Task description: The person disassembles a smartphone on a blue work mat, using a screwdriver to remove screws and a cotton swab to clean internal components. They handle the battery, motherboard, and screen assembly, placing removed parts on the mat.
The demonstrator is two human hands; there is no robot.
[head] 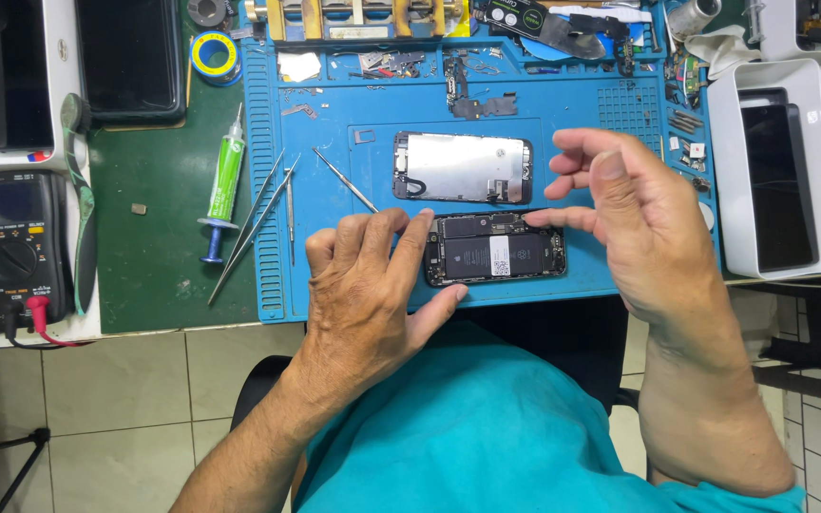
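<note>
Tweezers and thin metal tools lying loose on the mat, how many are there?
3: tweezers across the mat's left edge, a probe beside them, another probe above the left hand. More may be hidden.

Teal shirt — bare hands (pixel 372 285)

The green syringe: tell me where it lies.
The green syringe lies on the dark green mat, just left of the blue work mat and the tweezers, right of the multimeter.

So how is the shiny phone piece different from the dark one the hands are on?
The shiny silver piece lies farther up the blue mat, untouched; the opened phone body is steadied by the left hand and touched by the right hand. One shows bare metal, the other black parts inside. Both are flat rectangles.
</note>
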